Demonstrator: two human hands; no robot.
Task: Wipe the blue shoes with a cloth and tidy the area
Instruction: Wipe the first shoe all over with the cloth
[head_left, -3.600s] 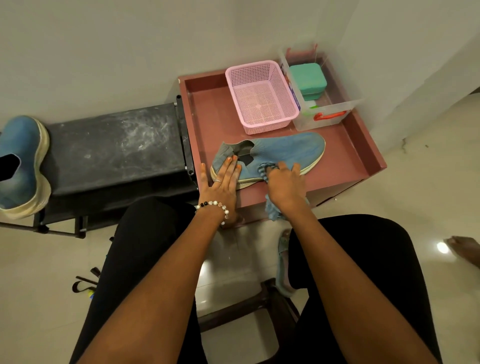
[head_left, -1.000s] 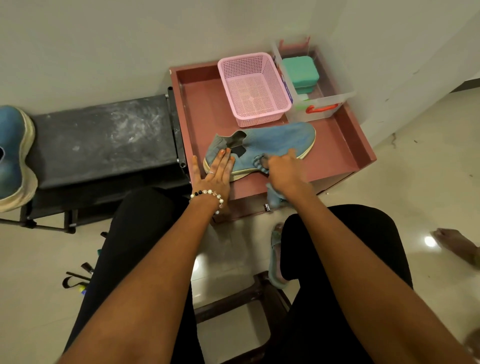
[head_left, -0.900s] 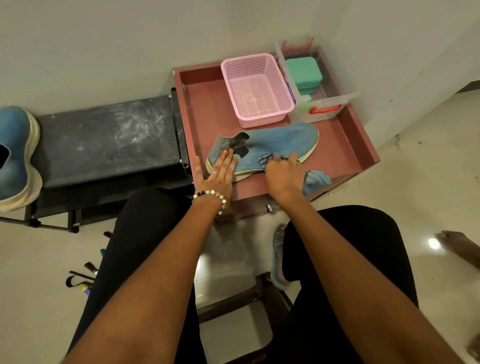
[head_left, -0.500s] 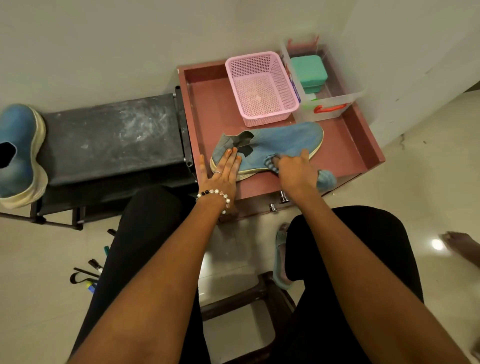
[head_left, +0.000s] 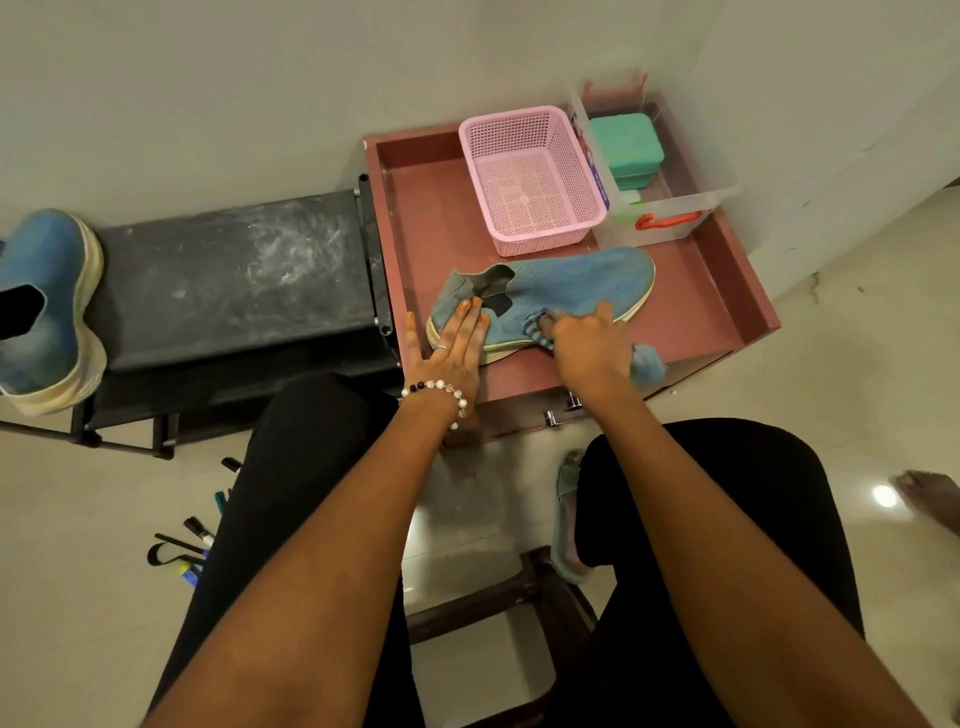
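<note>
A blue knit shoe with a cream sole lies on its side on the pink table, toe to the right. My left hand presses flat on its heel end, fingers straight. My right hand grips a blue cloth against the shoe's near side by the sole; most of the cloth is hidden under the hand, and a bunch sticks out to the right. The second blue shoe stands on the far left end of the black bench.
A pink mesh basket and a clear box holding a green case sit at the table's back, against the wall. Pens and a strap lie on the floor at left. A dark stool stands between my knees.
The cloth's loose end, earlier hanging over the table's front edge, now bunches to the right of my right hand. The right hand has rubbed along the shoe's side. My left hand stays on the heel.
</note>
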